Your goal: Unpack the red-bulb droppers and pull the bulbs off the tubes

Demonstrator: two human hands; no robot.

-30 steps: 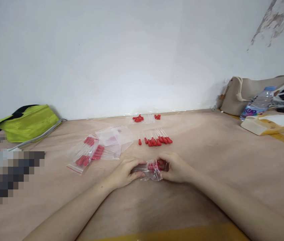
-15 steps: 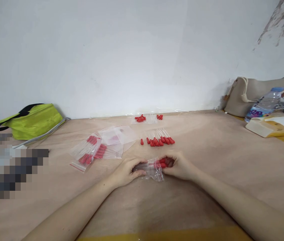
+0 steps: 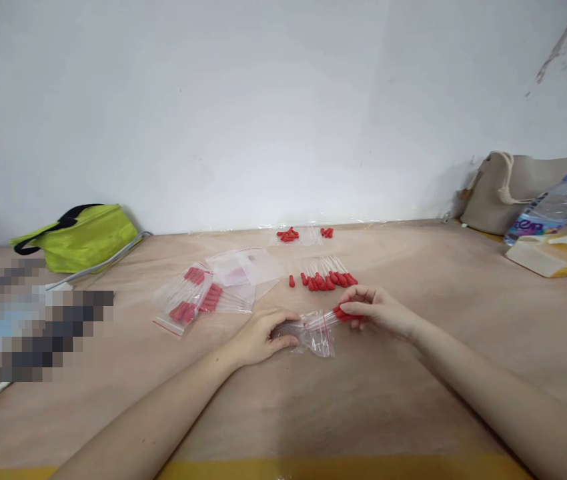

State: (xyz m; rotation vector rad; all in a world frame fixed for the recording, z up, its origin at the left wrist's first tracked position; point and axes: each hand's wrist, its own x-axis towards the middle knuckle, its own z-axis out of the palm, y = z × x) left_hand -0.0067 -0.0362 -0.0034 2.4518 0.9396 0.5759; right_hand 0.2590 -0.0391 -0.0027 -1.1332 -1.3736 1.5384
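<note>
My left hand (image 3: 262, 335) is closed around a clear zip bag (image 3: 319, 333), its fingers gripping the bag's left part. On the bag's right side, my right hand (image 3: 371, 310) pinches several droppers with red rubber bulbs (image 3: 339, 312). Their thin clear tubes run from the bulbs into the bag; how far in they reach is hard to see. Just beyond my right hand lies a row of loose droppers (image 3: 319, 283), red bulbs toward me and tubes pointing away. A single red bulb (image 3: 292, 281) sits at the left of that row.
Filled zip bags of droppers (image 3: 183, 310) and flat clear bags (image 3: 243, 267) lie to the left. Loose red bulbs (image 3: 288, 235) are near the wall. A green pouch (image 3: 88, 240) stands at the far left; a water bottle (image 3: 548, 210) and beige bag (image 3: 493, 193) are at the right.
My right hand has moved right, away from the bag's mouth, with the droppers' bulbs; more of their tubes now shows. My left hand keeps its grip. The whole view has shifted slightly.
</note>
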